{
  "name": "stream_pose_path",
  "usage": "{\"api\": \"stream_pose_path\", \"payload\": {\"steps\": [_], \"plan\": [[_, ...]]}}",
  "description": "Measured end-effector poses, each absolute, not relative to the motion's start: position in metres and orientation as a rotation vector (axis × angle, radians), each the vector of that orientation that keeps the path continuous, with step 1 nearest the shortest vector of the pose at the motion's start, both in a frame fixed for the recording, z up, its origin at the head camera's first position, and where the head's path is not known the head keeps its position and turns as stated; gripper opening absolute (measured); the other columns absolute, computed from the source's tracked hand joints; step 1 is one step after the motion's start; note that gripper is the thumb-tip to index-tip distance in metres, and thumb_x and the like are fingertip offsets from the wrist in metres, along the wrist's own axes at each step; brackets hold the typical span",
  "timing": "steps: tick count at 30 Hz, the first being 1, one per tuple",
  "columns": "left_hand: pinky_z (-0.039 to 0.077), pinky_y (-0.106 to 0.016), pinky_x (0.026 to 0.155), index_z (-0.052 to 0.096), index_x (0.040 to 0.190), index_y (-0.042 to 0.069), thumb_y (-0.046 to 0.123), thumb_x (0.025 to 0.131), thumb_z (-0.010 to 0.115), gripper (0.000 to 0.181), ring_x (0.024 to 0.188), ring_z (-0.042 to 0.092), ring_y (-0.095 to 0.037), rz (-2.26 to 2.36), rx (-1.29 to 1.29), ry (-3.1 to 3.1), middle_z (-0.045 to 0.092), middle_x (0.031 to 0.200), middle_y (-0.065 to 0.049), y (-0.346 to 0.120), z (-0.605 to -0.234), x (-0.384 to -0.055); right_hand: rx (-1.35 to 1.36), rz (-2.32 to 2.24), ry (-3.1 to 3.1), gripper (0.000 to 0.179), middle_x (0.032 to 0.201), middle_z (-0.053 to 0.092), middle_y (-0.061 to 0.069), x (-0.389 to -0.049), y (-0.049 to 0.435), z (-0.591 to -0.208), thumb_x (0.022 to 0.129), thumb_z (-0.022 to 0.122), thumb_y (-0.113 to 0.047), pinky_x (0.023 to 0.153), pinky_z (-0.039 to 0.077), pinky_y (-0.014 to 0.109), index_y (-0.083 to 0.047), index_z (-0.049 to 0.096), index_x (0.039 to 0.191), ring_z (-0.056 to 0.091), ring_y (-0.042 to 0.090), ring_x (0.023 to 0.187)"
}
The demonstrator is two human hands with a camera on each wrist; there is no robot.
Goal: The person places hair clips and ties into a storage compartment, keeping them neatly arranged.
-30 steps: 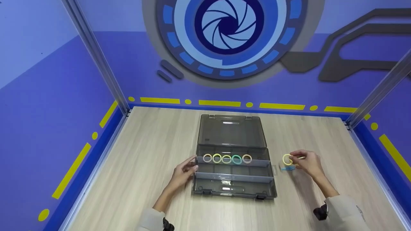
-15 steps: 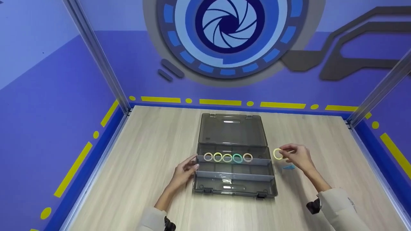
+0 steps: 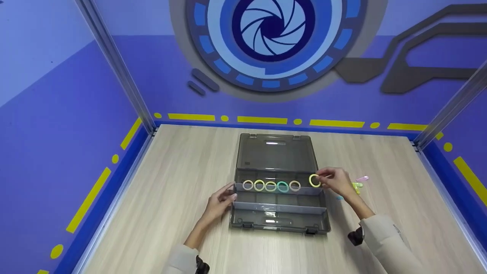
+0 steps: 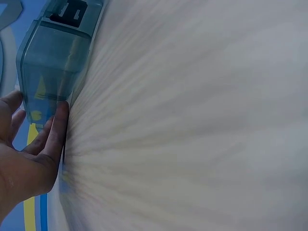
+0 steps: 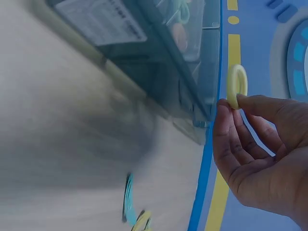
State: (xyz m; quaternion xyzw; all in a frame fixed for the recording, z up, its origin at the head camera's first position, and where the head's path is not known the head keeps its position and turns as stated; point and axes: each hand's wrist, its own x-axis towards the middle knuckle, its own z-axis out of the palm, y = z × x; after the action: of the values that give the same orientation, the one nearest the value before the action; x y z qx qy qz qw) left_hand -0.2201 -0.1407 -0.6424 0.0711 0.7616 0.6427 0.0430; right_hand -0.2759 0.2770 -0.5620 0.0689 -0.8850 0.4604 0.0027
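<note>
A smoky see-through organizer box (image 3: 279,220) lies with its lid (image 3: 276,152) folded back. Several hair ties stand in a row along its rear divider (image 3: 308,191), among them a teal one (image 3: 282,186) and a tan one (image 3: 295,185). Between thumb and fingertips, my right hand (image 3: 336,182) pinches a pale yellow hair tie (image 5: 237,85), held upright over the rear compartment's right end. My left hand (image 3: 218,203) rests against the box's left wall, its fairly straight fingers (image 4: 57,130) touching the side.
Right of the box, small hair clips lie on the wooden table (image 3: 182,171): a pink one (image 3: 362,178), yellow ones (image 3: 357,186) and a blue one (image 3: 339,198), partly behind my right arm. Blue-purple panels (image 3: 152,76) enclose the table at the back and sides.
My right hand has carried the yellow hair tie leftward from above the clips to the box's right end, uncovering the pink and yellow clips. The left hand has stayed at the box.
</note>
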Motion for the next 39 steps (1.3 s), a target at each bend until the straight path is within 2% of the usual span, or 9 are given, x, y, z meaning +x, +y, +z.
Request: {"api": "stream_pose_path", "payload": {"steps": [5, 11, 17, 22, 27, 31, 39], "plan": [[0.055, -0.019, 0.08, 0.05, 0.149, 0.001, 0.014, 0.101, 0.064, 0.051, 0.098, 0.066, -0.018, 1.963, 0.195, 2.33, 0.064, 0.126, -0.025, -0.14, -0.643, -0.221, 0.283, 1.343, -2.782, 0.009, 0.092, 0.075, 0.023, -0.282, 0.263, -0.563, 0.089, 0.073, 0.002, 0.058, 0.051, 0.015, 0.006, 0.074, 0.097, 0.069, 0.018, 0.076], [0.056, -0.019, 0.08, 0.05, 0.149, 0.002, 0.014, 0.101, 0.065, 0.051, 0.098, 0.066, -0.016, 1.968, 0.183, 2.324, 0.063, 0.127, -0.027, -0.141, -0.643, -0.221, 0.371, 1.266, -2.792, 0.008, 0.087, 0.074, 0.021, -0.285, 0.255, -0.572, 0.086, 0.073, 0.007, 0.06, 0.049, 0.016, 0.007, 0.074, 0.095, 0.068, 0.018, 0.074], [0.057, -0.022, 0.082, 0.049, 0.149, 0.001, 0.015, 0.101, 0.064, 0.052, 0.102, 0.068, -0.023, 1.97, 0.177, 2.311, 0.062, 0.128, -0.028, -0.14, -0.644, -0.22, 0.406, 1.051, -2.863, 0.006, 0.086, 0.076, 0.018, -0.286, 0.25, -0.579, 0.087, 0.073, 0.007, 0.063, 0.055, 0.028, 0.006, 0.075, 0.093, 0.07, 0.024, 0.076], [0.058, -0.023, 0.081, 0.049, 0.149, 0.001, 0.013, 0.101, 0.065, 0.052, 0.098, 0.066, -0.016, 1.989, 0.178, 2.309, 0.062, 0.126, -0.028, -0.14, -0.643, -0.22, 0.461, 0.914, -2.898, 0.005, 0.084, 0.075, 0.017, -0.287, 0.246, -0.582, 0.087, 0.073, 0.004, 0.068, 0.058, 0.042, 0.006, 0.075, 0.092, 0.07, 0.025, 0.075], [0.059, -0.026, 0.081, 0.048, 0.149, -0.001, 0.013, 0.102, 0.064, 0.052, 0.096, 0.065, -0.013, 1.99, 0.213, 2.315, 0.062, 0.126, -0.03, -0.14, -0.642, -0.219, 0.454, 0.813, -2.912, 0.004, 0.082, 0.074, 0.015, -0.286, 0.244, -0.584, 0.086, 0.074, 0.004, 0.068, 0.057, 0.044, 0.004, 0.076, 0.09, 0.069, 0.024, 0.074], [0.059, -0.027, 0.082, 0.048, 0.15, 0.003, 0.016, 0.102, 0.064, 0.052, 0.098, 0.064, -0.016, 1.945, 0.191, 2.336, 0.062, 0.128, -0.025, -0.14, -0.642, -0.219, 0.434, 0.778, -2.909, 0.005, 0.082, 0.075, 0.016, -0.286, 0.244, -0.586, 0.085, 0.074, 0.005, 0.068, 0.058, 0.046, 0.005, 0.076, 0.089, 0.07, 0.026, 0.073], [0.061, -0.039, 0.085, 0.047, 0.151, 0.003, 0.016, 0.103, 0.062, 0.052, 0.099, 0.063, -0.019, 1.942, 0.209, 2.334, 0.063, 0.128, -0.024, -0.141, -0.641, -0.218, 0.436, 0.802, -2.917, 0.005, 0.081, 0.075, 0.015, -0.288, 0.243, -0.586, 0.084, 0.076, 0.003, 0.068, 0.057, 0.044, 0.004, 0.076, 0.088, 0.07, 0.026, 0.073]]}}
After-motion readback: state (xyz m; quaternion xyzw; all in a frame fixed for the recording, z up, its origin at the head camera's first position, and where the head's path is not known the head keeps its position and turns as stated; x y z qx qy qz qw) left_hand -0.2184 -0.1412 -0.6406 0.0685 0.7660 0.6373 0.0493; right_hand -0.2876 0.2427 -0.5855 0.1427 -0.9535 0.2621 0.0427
